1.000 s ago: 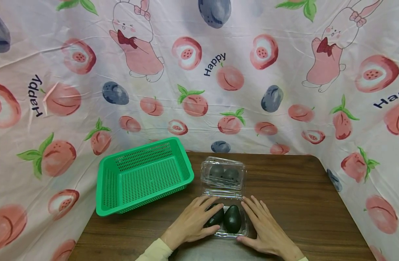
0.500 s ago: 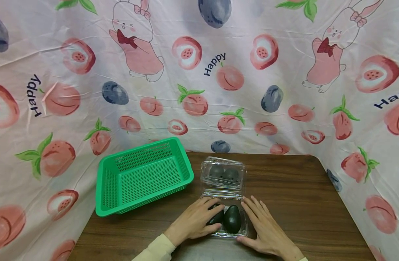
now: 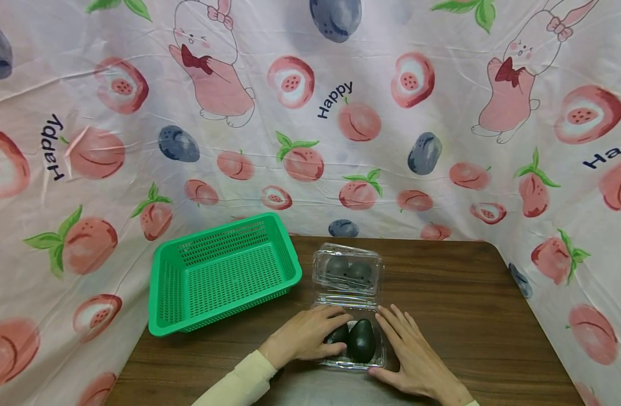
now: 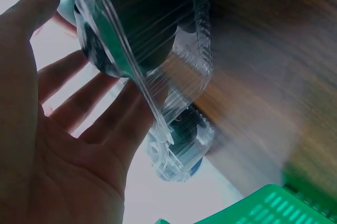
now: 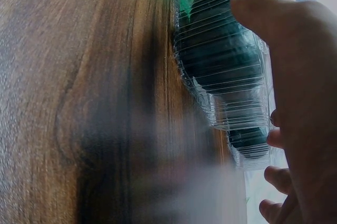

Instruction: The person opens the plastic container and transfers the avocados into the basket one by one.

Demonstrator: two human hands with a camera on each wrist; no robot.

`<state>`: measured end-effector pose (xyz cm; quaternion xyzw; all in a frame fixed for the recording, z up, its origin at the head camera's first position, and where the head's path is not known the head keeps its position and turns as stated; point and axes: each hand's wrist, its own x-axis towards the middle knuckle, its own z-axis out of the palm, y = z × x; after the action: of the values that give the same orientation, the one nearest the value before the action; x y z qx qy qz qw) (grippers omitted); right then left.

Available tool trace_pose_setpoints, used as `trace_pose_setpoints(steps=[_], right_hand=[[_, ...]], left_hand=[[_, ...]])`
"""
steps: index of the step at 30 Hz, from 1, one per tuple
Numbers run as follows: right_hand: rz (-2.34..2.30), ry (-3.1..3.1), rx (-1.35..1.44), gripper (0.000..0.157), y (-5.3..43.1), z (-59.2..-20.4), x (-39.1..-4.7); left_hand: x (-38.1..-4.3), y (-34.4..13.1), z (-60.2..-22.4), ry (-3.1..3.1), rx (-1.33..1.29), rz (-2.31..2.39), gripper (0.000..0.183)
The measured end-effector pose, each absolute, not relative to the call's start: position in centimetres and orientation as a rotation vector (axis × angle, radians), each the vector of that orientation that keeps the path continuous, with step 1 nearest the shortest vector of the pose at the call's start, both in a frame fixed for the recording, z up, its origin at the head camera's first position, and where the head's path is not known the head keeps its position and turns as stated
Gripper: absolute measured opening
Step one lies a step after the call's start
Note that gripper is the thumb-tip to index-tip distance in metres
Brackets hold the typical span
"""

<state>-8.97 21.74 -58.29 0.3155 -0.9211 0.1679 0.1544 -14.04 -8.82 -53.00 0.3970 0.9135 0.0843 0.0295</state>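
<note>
Cloth: a pink and white cloth (image 3: 371,34) with peaches and bunnies goes from the left edge to the right edge, behind everything.
Green basket: the basket (image 3: 158,293) is left of the middle, tipped a little in the frame, on the desk (image 3: 457,293).
Sleeve: a pale yellow sleeve (image 3: 239,380) comes up from the bottom.
Left hand: the left hand (image 3: 307,335) reaches over the left fruit (image 3: 338,334), fingers spread, thumb on the near side. I can't tell if it is squeezing.
Front box: the clear box (image 3: 363,366) is low in the middle, between the hands, with the left fruit and right fruit (image 3: 362,341) side by side in it.
Back box: another clear box (image 3: 378,276) is just above it, with two dark round things (image 3: 337,266) inside.
Right hand: the right hand (image 3: 417,361) lies along the front box's right side, fingers straight and spread, thumb by the near corner.
</note>
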Motion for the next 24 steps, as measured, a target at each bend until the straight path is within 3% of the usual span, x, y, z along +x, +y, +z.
trace_pose_setpoints(steps=[24], right_hand=[[0.503, -2.649, 0.901, 0.112, 21.7, -58.4, -9.0]], left_hand=[[-15.9, -8.2, -52.8, 2.664, 1.305, 0.332, 0.059]])
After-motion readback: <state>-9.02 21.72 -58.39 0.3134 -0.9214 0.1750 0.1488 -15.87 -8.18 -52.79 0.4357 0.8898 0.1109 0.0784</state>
